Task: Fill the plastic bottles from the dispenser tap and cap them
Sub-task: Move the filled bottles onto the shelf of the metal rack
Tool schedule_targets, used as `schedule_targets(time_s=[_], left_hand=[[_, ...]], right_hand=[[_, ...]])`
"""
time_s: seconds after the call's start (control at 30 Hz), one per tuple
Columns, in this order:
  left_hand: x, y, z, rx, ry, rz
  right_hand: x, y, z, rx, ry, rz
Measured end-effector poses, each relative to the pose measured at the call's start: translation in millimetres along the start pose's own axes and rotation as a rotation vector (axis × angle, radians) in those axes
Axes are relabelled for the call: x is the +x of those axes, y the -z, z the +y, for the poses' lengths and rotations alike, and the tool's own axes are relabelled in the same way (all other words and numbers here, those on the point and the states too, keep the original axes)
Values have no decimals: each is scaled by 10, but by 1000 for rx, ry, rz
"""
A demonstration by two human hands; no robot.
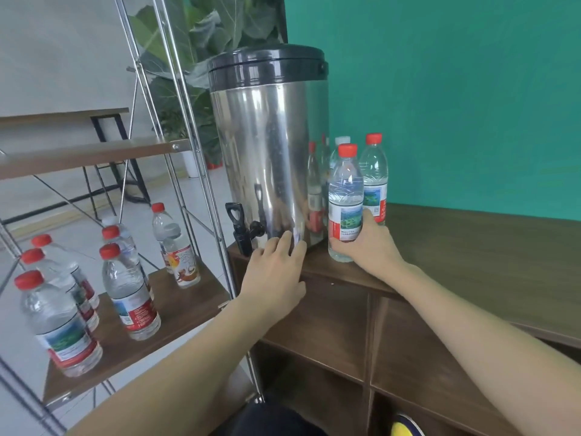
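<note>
right hand gripping bottle, beside dispenser

Steel dispenser, black lid, upright on cabinet top; black tap low on its front-left. Capped bottle, red cap, upright just right of dispenser; second capped bottle behind. Six red-capped bottles on shelf left.

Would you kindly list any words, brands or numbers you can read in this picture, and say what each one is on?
No text here can be read with confidence.
Held bottle, gripped by the right hand: label print too small and blurred.
Bottle behind it: label with a code square, unreadable.
Shelf bottles: labels blurred.
Orange-labelled bottle: characters too blurred.
Dispenser: no markings visible.
</note>
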State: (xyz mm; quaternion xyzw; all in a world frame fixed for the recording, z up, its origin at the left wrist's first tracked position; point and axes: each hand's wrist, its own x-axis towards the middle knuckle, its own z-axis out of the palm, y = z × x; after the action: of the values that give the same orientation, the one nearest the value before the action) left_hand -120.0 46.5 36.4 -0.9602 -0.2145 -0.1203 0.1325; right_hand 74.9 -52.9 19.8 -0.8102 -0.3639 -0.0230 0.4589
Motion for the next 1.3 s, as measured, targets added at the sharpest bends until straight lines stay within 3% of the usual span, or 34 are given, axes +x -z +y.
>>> schedule_targets(time_s=[0.13,0.27,0.43,0.57,0.8,1.03,1.3], left_hand=[[-55,-66,25,-14,-12,-18],[-217,-92,-16,-43,-6,-31],[-707,-236,-422,-65,101,-71],[-1148,-399,-896,-59,233,-117],[-1569,-611,-1644,-50,412,-171],[-1581,-783,-1948,-61,442,-157],[-1547,-906,-2083,-93,438,-131]], right_hand=[[-208,-34,-69,112,27,-71],[-229,-158,-288,405,-15,-2],[-537,-448,-629,579,26,-10],[-932,-871,-865,663,112,-132],[-965,-2051,-1210,661,70,-313],[-373,-2988,-1471,619,40,-273],[-34,-3459,-1442,537,7,-298]])
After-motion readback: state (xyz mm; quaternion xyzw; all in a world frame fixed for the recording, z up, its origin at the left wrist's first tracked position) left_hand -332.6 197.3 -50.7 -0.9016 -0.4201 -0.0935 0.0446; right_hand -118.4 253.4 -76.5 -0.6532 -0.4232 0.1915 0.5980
